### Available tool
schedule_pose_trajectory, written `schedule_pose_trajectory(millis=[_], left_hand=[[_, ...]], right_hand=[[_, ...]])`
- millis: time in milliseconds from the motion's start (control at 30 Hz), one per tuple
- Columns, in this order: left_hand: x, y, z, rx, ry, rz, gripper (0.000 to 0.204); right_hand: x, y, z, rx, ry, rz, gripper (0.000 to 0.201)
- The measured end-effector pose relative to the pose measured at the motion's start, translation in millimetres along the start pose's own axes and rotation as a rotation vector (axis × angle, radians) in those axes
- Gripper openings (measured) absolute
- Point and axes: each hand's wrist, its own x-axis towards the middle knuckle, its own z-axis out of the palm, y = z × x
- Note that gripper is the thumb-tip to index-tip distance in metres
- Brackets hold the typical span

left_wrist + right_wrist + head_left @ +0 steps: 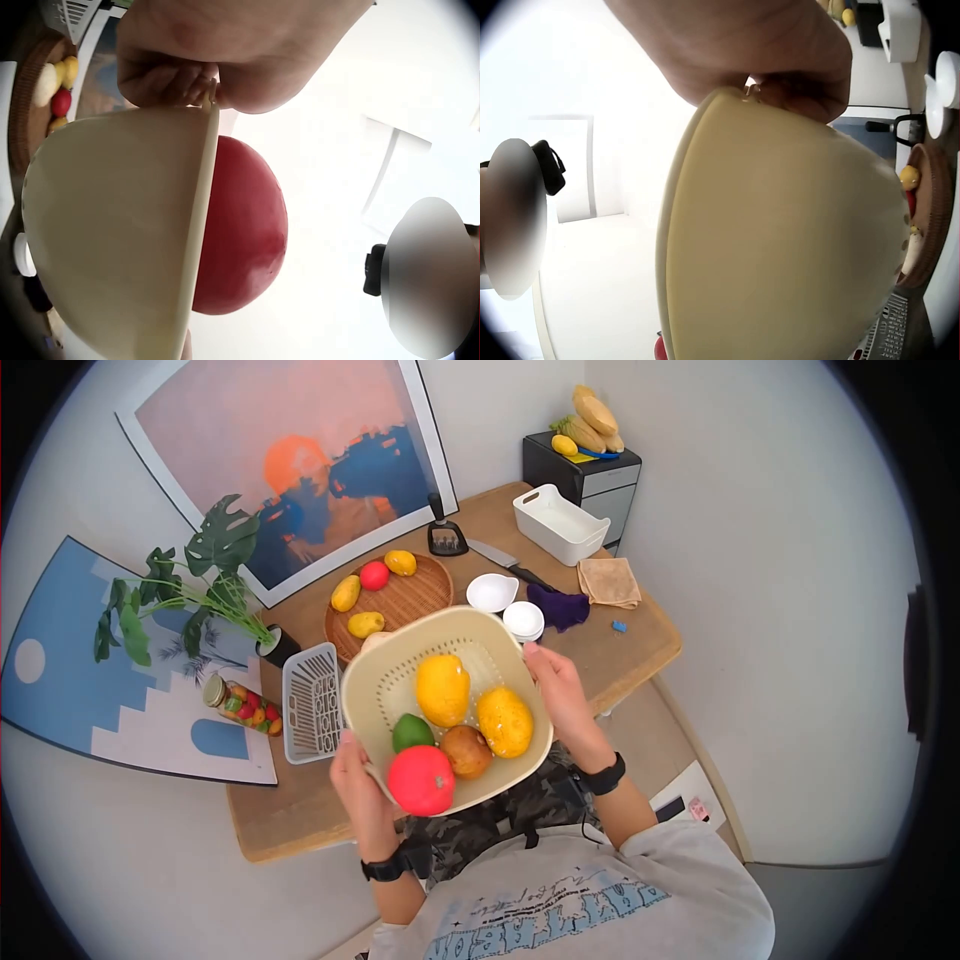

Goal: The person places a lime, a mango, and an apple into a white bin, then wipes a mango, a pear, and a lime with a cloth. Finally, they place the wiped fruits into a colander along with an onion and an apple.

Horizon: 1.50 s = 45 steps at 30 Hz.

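Both hands hold a cream colander [390, 680] up above the table's front edge, tilted toward the head camera. The left hand [362, 795] pinches its rim at the lower left; the right hand [565, 700] grips the rim on the right. Inside lie two yellow fruits [442, 690] [505, 722], a green fruit [411, 733], a brown round fruit [466, 751] and a red round fruit [421, 781]. In the left wrist view the red fruit [244, 225] bulges past the rim below the left hand [232, 49]. The right wrist view shows the right hand [757, 52] curled at the rim.
Behind the colander stands a woven tray [420, 595] with yellow and red fruits. A grey basket [312, 705], fruit jar [240, 703] and potted plant [225, 590] stand left. White bowls [492, 593], a knife [495, 554], purple cloth [557, 607] and white bin [562, 525] are to the right.
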Motion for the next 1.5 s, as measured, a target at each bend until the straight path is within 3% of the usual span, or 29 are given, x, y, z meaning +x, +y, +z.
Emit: schedule_pose_trajectory(millis=[67, 167, 233, 367, 433, 500, 600, 667, 733, 767, 933, 1033, 1133, 1233, 1300, 1433, 1500], left_hand=[[15, -56, -29, 0.001, 0.026, -0.088, 0.036], [1, -61, -14, 0.066, 0.127, -0.158, 0.036], [3, -48, -19, 0.075, 0.088, -0.088, 0.035], [-16, 35, 22, -0.012, 0.010, 0.040, 0.036], [-17, 39, 20, -0.004, -0.002, 0.060, 0.036], [-8, 11, 3, 0.062, -0.001, 0.059, 0.037], [20, -81, -44, 0.144, -0.014, -0.137, 0.038], [12, -85, -33, 0.058, 0.064, -0.156, 0.038], [1, -66, -14, -0.018, 0.117, -0.165, 0.037], [5, -64, -25, -0.005, 0.033, -0.156, 0.037], [-4, 4, -8, -0.032, -0.068, 0.033, 0.037], [-1, -1, 17, 0.058, 0.087, 0.024, 0.038], [24, -77, -30, 0.120, -0.023, -0.124, 0.039], [13, -73, -8, 0.118, 0.119, -0.195, 0.042], [14, -70, -16, 0.146, 0.052, -0.127, 0.042], [13, -25, 1, 0.067, -0.025, -0.008, 0.043], [11, -17, 2, 0.031, -0.056, -0.056, 0.042]], right_hand=[[8, 35, -16, -0.046, 0.025, 0.151, 0.037], [0, 63, -22, -0.041, 0.102, 0.207, 0.036], [-7, 34, -6, 0.018, 0.071, 0.169, 0.036], [-13, -18, 9, 0.045, -0.025, -0.052, 0.035], [-17, -31, 11, 0.024, -0.049, -0.138, 0.035], [0, 0, 0, 0.021, -0.021, -0.039, 0.036], [1, 55, -22, -0.086, 0.039, 0.074, 0.037], [2, 75, -23, -0.056, 0.117, 0.193, 0.039], [6, 63, -25, -0.084, 0.027, 0.140, 0.038], [-1, 56, -28, -0.100, -0.009, 0.136, 0.038], [-9, -8, 3, 0.041, 0.013, -0.033, 0.035], [-4, 1, -3, 0.020, -0.039, -0.050, 0.035], [11, 58, -33, -0.104, -0.008, 0.112, 0.035], [0, 51, -25, -0.138, 0.080, 0.218, 0.036], [2, 55, -33, -0.115, 0.055, 0.131, 0.035], [7, 23, -19, 0.007, 0.040, 0.000, 0.034], [6, 14, -16, -0.023, 0.027, 0.008, 0.034]])
